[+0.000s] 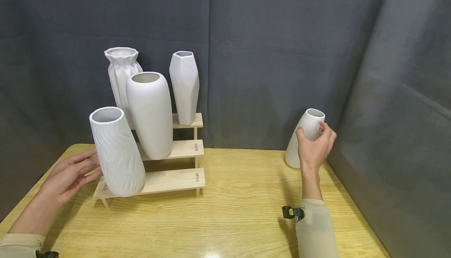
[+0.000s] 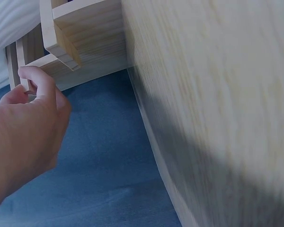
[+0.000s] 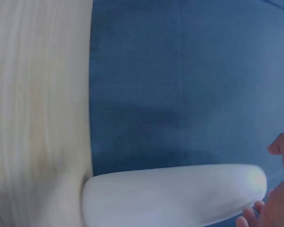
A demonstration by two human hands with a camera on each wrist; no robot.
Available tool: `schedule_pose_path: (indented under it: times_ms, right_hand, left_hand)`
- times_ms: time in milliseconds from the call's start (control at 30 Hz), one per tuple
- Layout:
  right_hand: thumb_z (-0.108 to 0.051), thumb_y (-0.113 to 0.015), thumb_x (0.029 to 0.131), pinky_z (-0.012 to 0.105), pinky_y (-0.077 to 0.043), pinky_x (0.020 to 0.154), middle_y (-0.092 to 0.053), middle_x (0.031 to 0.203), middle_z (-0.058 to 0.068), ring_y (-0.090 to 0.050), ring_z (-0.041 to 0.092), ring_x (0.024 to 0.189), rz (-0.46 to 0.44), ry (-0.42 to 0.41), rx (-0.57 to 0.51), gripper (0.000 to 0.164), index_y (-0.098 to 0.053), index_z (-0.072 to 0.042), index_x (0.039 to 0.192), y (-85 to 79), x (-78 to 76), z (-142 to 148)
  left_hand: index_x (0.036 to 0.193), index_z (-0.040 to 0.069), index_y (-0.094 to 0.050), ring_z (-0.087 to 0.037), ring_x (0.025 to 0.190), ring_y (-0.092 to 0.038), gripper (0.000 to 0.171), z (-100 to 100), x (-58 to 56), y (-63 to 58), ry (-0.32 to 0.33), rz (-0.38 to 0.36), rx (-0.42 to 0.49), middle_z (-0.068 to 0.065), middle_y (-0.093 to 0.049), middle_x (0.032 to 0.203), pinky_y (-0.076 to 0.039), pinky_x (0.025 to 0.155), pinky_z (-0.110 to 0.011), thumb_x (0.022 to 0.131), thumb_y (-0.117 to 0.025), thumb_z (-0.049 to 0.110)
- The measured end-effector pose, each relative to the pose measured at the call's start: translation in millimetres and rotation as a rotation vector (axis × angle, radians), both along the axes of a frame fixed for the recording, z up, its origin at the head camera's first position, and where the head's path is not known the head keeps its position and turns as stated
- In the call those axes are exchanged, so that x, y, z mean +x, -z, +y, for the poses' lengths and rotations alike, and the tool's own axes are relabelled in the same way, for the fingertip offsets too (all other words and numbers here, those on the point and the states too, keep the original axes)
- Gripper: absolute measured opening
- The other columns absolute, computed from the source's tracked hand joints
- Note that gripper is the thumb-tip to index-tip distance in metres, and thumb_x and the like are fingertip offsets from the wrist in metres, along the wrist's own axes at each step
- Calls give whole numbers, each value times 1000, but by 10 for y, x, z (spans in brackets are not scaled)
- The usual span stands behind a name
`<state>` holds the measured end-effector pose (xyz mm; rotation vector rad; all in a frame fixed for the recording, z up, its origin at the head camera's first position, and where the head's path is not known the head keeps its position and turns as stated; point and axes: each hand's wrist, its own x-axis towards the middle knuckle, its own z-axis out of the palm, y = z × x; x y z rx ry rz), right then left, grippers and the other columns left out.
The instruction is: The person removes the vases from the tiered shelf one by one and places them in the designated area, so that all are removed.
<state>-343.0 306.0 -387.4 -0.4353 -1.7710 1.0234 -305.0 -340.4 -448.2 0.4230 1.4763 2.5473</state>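
At the right, my right hand (image 1: 315,148) surrounds the upper part of a smooth white tapered vase (image 1: 297,148) standing on the table. The right wrist view shows the thumb (image 3: 280,144) apart from the vase and the other fingers (image 3: 248,217) beside its mouth end. My left hand (image 1: 68,175) is at the left end of a stepped wooden stand (image 1: 169,180), its fingers loosely extended. Their tips are partly hidden behind a wavy-textured white vase (image 1: 119,156) on the lowest step. In the left wrist view, the fingers (image 2: 40,80) overlap the stand's end.
A rounded white vase (image 1: 149,113) stands on the middle step. On the top step are a pleated vase (image 1: 119,70) with a ruffled rim and a faceted vase (image 1: 184,87). Dark grey cloth (image 1: 267,62) hangs behind and beside the wooden table (image 1: 225,219).
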Motion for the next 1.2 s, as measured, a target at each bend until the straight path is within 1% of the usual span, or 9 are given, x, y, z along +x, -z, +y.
schedule_pose_path:
  times_ms: [133, 233, 433, 533, 667, 767, 867, 1067, 1200]
  right_hand:
    - [-27, -80, 80, 42, -47, 90, -55, 122, 10, -55, 22, 114, 56, -31, 17, 54, -64, -6, 126, -89, 18, -156]
    - [-24, -80, 81, 42, -47, 88, -57, 118, 10, -57, 21, 109, 106, -102, 44, 49, -66, -4, 123, -139, 40, -310]
    - [-17, -80, 84, 44, -47, 87, -62, 113, 16, -60, 26, 102, 183, -298, 173, 40, -68, 0, 119, -228, 103, -740]
    - [-16, -77, 87, 46, -49, 87, -64, 112, 13, -62, 25, 101, 225, -407, 217, 35, -70, -1, 117, -242, 120, -977]
    - [-15, -72, 91, 48, -51, 87, -68, 111, 8, -64, 25, 100, 281, -542, 287, 27, -71, -1, 114, -200, 122, -1281]
    - [-15, -70, 92, 50, -52, 87, -67, 111, 8, -63, 27, 99, 291, -639, 337, 27, -70, -1, 114, -147, 140, -1490]
    - [-16, -69, 93, 46, -53, 87, -66, 111, 7, -63, 27, 98, 275, -715, 387, 28, -69, -1, 116, -97, 182, -1666]
    - [-18, -69, 92, 37, -56, 80, -67, 109, 9, -65, 25, 91, 244, -786, 486, 29, -69, -1, 116, -12, 272, -1933]
    - [-21, -69, 91, 35, -57, 78, -67, 107, 7, -65, 22, 89, 220, -822, 508, 30, -70, -2, 115, 45, 364, -2103]
  left_hand:
    - [125, 13, -73, -17, 111, -67, 44, -38, 33, -7, -19, 3, -14, -3, -70, 123, -57, 89, -35, 106, -41, -10]
    - [124, 13, -74, -17, 111, -67, 44, -71, 57, -4, -19, 3, -9, -4, -70, 123, -57, 89, -36, 106, -41, -10]
    - [125, 13, -73, -17, 111, -67, 44, -111, 105, 6, -26, -2, -29, -3, -70, 123, -57, 90, -35, 106, -41, -10]
    - [125, 14, -73, -16, 111, -67, 42, -124, 121, 11, -45, -11, -48, -2, -70, 123, -56, 91, -35, 106, -43, -9]
    - [124, 15, -73, -15, 111, -67, 40, -133, 139, 15, -61, -26, -55, 0, -70, 123, -56, 91, -34, 106, -46, -8]
    - [124, 16, -73, -15, 111, -67, 40, -124, 138, 12, -70, -35, -59, 0, -70, 123, -57, 90, -34, 105, -47, -7]
    - [124, 16, -73, -15, 111, -67, 38, -95, 115, 11, -85, -46, -69, 0, -70, 123, -56, 91, -35, 105, -48, -7]
    - [126, 16, -68, -15, 113, -66, 33, -17, 49, -13, -116, -65, -109, 2, -69, 124, -55, 93, -36, 104, -53, -4]
    - [128, 16, -65, -14, 113, -65, 31, 8, 48, -22, -130, -69, -132, 3, -68, 124, -56, 93, -36, 104, -55, -2]
